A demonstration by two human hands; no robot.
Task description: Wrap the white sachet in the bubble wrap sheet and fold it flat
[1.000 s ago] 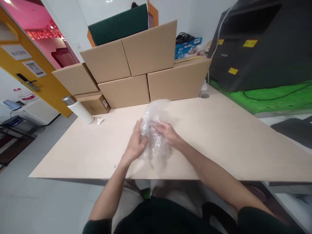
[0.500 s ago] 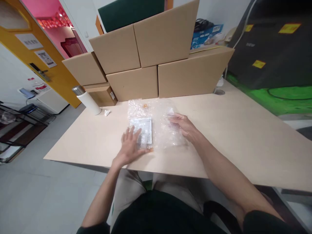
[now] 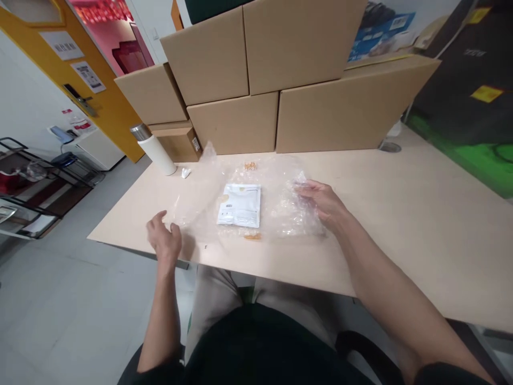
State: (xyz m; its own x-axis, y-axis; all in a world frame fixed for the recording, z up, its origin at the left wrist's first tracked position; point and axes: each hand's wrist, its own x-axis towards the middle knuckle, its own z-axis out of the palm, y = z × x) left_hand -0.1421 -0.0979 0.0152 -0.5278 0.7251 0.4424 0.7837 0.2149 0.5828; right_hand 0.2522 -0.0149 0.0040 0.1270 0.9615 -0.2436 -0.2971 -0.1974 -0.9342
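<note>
A sheet of clear bubble wrap (image 3: pixel 280 214) lies spread on the table, with a flat white sachet (image 3: pixel 240 206) on top of it. Strips of orange-brown tape show on the wrap, one above and one below the sachet. My right hand (image 3: pixel 323 200) is closed on the bunched right part of the wrap. My left hand (image 3: pixel 165 238) is just beyond the wrap's left flap, thumb and fingers apart, with nothing visible in it. That flap stands partly raised and is see-through, so its edge is hard to make out.
Cardboard boxes (image 3: pixel 232 125) are stacked along the back of the table (image 3: pixel 401 230). At the back left stand a white bottle (image 3: pixel 156 152) with a metal cap and a small crumpled white scrap (image 3: pixel 186 172). A clear round object (image 3: pixel 390 147) sits at the back right.
My left hand has moved left off the sachet, and the wrap's left flap has opened out that way, uncovering the sachet. My right hand still grips the wrap. The view has shifted.
</note>
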